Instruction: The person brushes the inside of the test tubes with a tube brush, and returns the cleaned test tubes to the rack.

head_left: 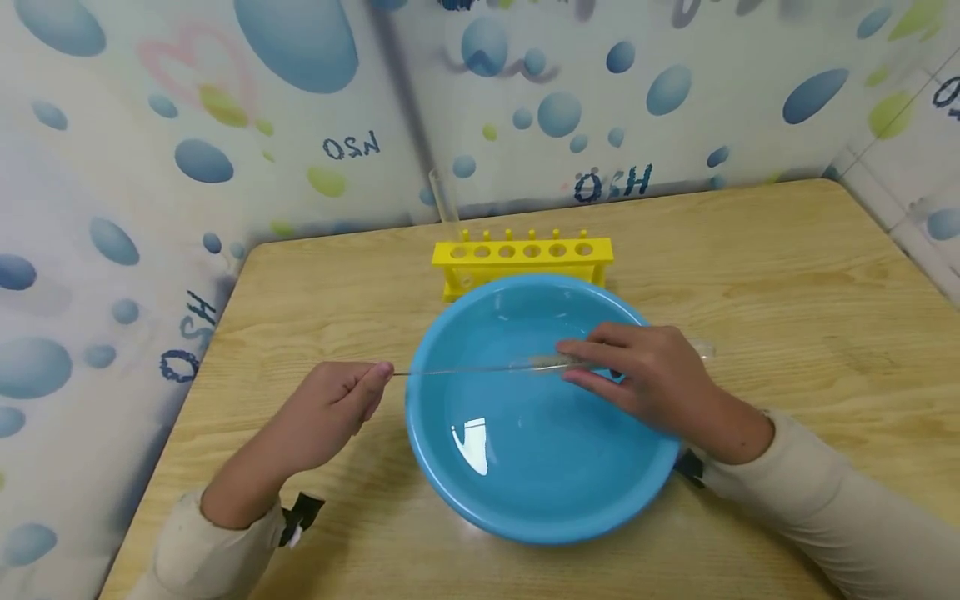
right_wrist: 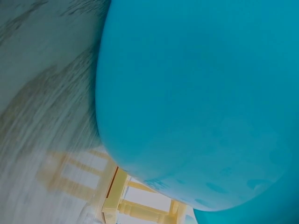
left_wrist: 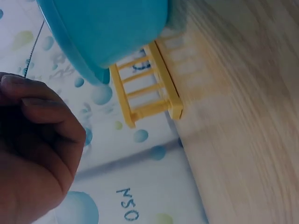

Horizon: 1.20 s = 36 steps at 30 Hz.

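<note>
My left hand (head_left: 330, 412) pinches the end of a thin twisted wire handle (head_left: 450, 371), left of the blue basin (head_left: 480, 508). The handle (left_wrist: 35, 46) also shows in the left wrist view, above the curled fingers of the left hand (left_wrist: 42, 149). It runs level across the basin to the pale bristles of a test tube brush (head_left: 546, 362), which appear to sit inside a clear test tube (head_left: 519, 365). Over the basin's right side my right hand (head_left: 648, 371) grips the tube, covering its middle. A clear glass end (head_left: 705, 348) shows beyond that hand. Water appears to lie in the basin.
Behind the basin stands a yellow test tube rack (head_left: 522, 252) with a clear test tube (head_left: 444, 196) leaning at its left end. All stand on a wooden table (head_left: 750, 275). A patterned wall (head_left: 420, 100) rises along the table's back edge.
</note>
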Each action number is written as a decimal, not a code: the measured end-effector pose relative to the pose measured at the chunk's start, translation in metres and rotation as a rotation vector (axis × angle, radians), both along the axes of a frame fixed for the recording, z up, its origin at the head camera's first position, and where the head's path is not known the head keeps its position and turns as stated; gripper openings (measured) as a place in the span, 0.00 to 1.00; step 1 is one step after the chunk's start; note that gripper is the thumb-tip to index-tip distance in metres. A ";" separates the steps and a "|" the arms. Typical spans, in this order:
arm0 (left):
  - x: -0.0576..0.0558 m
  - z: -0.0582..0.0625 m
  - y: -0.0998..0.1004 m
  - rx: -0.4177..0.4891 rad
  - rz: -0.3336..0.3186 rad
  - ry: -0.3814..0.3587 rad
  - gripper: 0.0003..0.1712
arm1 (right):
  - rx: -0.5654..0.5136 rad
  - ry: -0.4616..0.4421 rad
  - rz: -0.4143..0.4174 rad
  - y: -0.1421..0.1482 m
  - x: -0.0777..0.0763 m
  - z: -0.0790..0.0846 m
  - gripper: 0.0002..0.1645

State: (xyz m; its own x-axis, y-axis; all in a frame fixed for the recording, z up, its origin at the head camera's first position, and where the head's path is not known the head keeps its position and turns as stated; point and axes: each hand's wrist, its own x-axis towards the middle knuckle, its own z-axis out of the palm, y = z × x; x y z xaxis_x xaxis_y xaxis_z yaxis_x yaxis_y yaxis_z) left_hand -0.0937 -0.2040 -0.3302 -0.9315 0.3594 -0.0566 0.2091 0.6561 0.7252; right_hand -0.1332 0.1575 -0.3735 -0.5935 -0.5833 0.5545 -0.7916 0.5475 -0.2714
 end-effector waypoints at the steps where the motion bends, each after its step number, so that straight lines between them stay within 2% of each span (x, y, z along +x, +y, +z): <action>1: -0.001 -0.001 0.002 0.010 0.002 -0.051 0.31 | 0.001 0.000 0.001 0.000 0.000 0.000 0.37; 5: -0.003 -0.004 0.009 0.059 0.002 -0.174 0.34 | 0.003 -0.002 -0.003 0.001 0.000 -0.001 0.37; 10: -0.005 -0.007 0.021 0.060 -0.024 -0.199 0.33 | 0.005 -0.003 0.002 0.001 -0.001 -0.002 0.34; 13: -0.005 -0.008 0.028 0.005 -0.033 -0.121 0.32 | 0.011 0.001 0.004 0.000 -0.001 -0.001 0.31; 16: -0.005 -0.009 0.035 -0.064 -0.058 0.029 0.29 | 0.014 0.008 0.003 0.000 -0.002 -0.001 0.30; 18: -0.006 -0.010 0.039 -0.081 -0.087 0.132 0.28 | 0.014 0.014 0.003 -0.001 -0.002 -0.001 0.31; 20: -0.007 -0.012 0.042 -0.067 -0.127 0.197 0.26 | 0.015 0.019 0.001 -0.001 -0.002 -0.001 0.32; 24: -0.011 -0.015 0.047 -0.027 -0.172 0.232 0.27 | 0.027 0.018 -0.005 -0.002 -0.002 0.000 0.23; 33: -0.015 -0.024 0.059 -0.005 -0.183 0.175 0.26 | 0.034 0.008 -0.022 0.000 0.000 -0.001 0.23; 36: -0.015 -0.027 0.061 0.002 -0.183 0.193 0.26 | 0.035 0.012 -0.030 0.000 0.002 0.000 0.23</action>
